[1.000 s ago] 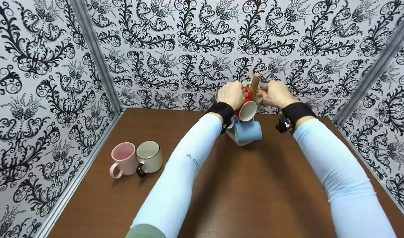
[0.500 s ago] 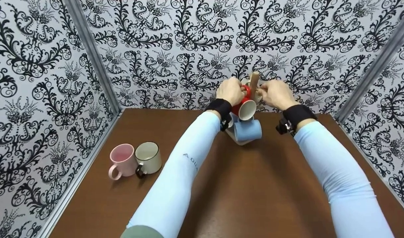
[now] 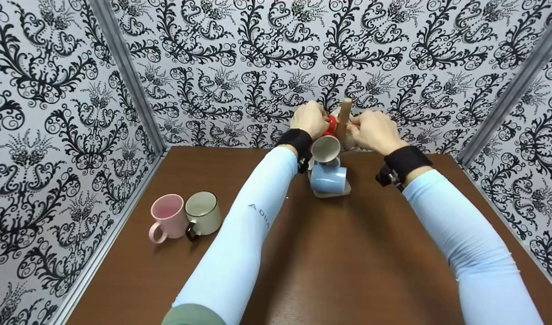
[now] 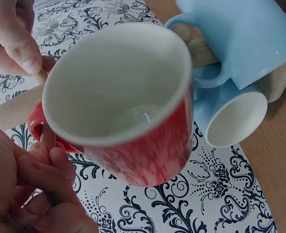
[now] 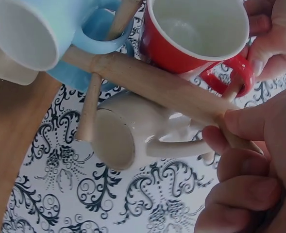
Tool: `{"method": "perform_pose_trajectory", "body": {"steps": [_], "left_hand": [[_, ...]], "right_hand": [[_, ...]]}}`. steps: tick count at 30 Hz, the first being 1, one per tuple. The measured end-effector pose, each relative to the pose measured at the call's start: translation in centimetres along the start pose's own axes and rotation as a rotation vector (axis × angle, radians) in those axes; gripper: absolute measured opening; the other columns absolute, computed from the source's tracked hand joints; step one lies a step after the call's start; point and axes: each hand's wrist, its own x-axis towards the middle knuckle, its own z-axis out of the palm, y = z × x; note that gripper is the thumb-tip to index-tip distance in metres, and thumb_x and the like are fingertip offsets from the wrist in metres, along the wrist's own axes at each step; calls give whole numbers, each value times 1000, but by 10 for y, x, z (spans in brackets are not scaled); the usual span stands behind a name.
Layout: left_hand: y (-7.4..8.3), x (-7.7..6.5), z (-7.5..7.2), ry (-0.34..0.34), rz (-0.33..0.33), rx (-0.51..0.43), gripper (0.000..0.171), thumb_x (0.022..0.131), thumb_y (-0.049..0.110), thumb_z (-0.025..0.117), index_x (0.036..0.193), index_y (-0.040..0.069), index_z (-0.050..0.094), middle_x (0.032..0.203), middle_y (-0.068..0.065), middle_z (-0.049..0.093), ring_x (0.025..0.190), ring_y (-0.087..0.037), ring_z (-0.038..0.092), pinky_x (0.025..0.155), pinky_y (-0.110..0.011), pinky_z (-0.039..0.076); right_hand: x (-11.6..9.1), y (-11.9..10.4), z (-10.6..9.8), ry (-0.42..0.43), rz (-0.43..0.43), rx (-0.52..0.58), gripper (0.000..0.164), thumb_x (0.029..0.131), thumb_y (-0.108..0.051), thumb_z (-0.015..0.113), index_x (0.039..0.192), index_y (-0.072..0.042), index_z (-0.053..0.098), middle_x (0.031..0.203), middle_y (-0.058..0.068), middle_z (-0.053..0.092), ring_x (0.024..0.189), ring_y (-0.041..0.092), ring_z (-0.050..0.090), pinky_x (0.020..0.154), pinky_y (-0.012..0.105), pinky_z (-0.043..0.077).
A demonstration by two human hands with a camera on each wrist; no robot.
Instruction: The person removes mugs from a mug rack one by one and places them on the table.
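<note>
A wooden mug tree (image 3: 345, 110) stands by the back wall on a pale base (image 3: 334, 195). My left hand (image 3: 309, 119) pinches the end of a peg (image 4: 48, 136) that passes through the handle of a red mug (image 4: 147, 162). On the other side, my right hand (image 3: 376, 131) pinches another peg (image 5: 240, 141) near the top of the post. Below the red mug hangs a light blue mug (image 3: 328, 178); a second blue mug (image 4: 237, 116) shows behind it in the left wrist view. A cream mug (image 5: 147, 128) hangs on the side away from the head camera.
A pink mug (image 3: 171, 222) and a cream mug with a black handle (image 3: 204, 215) stand upright side by side at the left of the brown table (image 3: 330, 271). Patterned walls (image 3: 257, 54) enclose the back and sides.
The mug tree has turned: the red mug and light blue mug have swung left, and the base has turned with them. My left hand has shifted slightly left and away.
</note>
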Motion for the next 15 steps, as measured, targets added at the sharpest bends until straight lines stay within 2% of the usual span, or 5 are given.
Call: {"method": "perform_pose_trajectory", "body": {"steps": [3, 7, 15], "left_hand": [[-1, 0, -2, -4, -26, 0, 12, 94, 31, 74, 91, 23, 82, 106, 0, 77, 103, -21, 70, 90, -38, 56], [-1, 0, -5, -10, -38, -2, 12, 94, 30, 74, 96, 23, 84, 111, -1, 78, 106, -21, 71, 91, -38, 56], [-6, 5, -11, -37, -56, -26, 8, 90, 25, 75, 91, 20, 81, 106, 0, 78, 101, -21, 69, 89, -36, 55]], "right_hand": [[-3, -5, 1, 23, -8, -30, 27, 101, -31, 64, 93, -11, 81, 74, 12, 67, 68, 32, 61, 54, 42, 45], [-6, -12, 3, 43, -15, -75, 33, 101, -30, 64, 74, -10, 69, 68, 10, 61, 62, 31, 57, 50, 41, 44], [-12, -28, 5, 15, -21, -89, 27, 103, -26, 55, 83, -10, 61, 69, 10, 60, 61, 32, 59, 52, 44, 49]]}}
